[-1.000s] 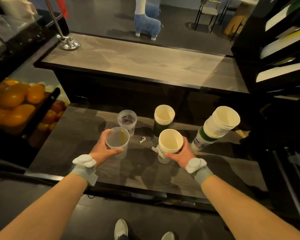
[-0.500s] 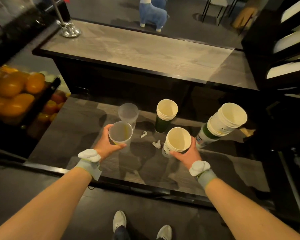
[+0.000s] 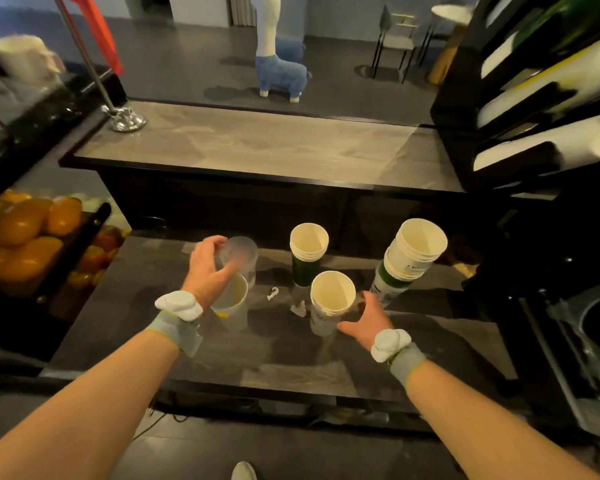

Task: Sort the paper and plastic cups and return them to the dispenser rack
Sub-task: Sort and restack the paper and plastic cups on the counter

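Dispenser rack point(image 3: 454, 140): black, up and right of the green stack point(image 3: 305, 258), tilted white tubes of cups in its slots. Upper desk point(image 3: 257, 147), wood top, runs behind the green stack; lower desk point(image 3: 291, 362) carries it. Fruit crate point(image 3: 25, 226), oranges, far left of the green stack. Tall stack point(image 3: 407, 261) of paper cups right of the green stack, leaning. Green stack itself upright, white cups nested in a green one. My left grip point(image 3: 207, 271) is left of the green stack, fingers curled round the far plastic cup point(image 3: 243, 252); cup blurred, can't tell if it's off the desk. Near plastic cup point(image 3: 232, 306) stands left-front of the green stack, yellow streak inside. Single paper cup point(image 3: 331, 301) upright on the lower desk, just front-right of the green stack. My right grip point(image 3: 366, 320) sits right of that cup, fingers loosely bent beside it, thumb near its base; blurred, can't tell whether it holds the cup or only lies beside it. Small white bits point(image 3: 272, 293) on the desk, front-left of the green stack.
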A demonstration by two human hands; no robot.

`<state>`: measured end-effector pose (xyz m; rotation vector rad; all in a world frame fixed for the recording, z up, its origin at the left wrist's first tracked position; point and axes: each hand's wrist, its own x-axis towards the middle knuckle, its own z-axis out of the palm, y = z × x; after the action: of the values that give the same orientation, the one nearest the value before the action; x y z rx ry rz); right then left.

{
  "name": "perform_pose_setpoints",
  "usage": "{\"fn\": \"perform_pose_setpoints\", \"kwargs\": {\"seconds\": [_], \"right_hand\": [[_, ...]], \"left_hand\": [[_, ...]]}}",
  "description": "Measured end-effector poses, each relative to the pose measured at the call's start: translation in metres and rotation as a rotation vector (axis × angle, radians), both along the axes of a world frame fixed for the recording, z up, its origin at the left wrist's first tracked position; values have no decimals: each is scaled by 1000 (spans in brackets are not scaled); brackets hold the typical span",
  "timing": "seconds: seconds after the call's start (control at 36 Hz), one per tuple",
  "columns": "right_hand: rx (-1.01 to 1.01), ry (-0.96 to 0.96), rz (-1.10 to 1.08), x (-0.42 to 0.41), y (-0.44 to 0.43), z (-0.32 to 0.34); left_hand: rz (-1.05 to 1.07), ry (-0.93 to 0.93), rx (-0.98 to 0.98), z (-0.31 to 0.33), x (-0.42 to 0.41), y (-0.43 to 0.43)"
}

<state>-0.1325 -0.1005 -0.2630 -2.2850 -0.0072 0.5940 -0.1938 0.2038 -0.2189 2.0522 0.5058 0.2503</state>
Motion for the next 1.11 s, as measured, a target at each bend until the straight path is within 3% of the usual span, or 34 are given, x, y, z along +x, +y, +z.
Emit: {"fn": "perform_pose_setpoints", "kwargs": {"seconds": [0.19,0.36,0.5,0.72,1.11], "right_hand": [[-79,73,-88,2,-55,17],[-66,-11,-262,24,-109,41],[-8,-108,-312,53,-127,61],[42,-199,-188,80,-118,75],[122,-286,-189,97,-109,68]], "left_hand": [[-242,-68,-14,39,50,-77],[-497,-13,48,54,88,-143],[-560,83,60,53,122,-180],[-681,247,145,41,155,-212],[-659,147,146,34,167,-231]]}}
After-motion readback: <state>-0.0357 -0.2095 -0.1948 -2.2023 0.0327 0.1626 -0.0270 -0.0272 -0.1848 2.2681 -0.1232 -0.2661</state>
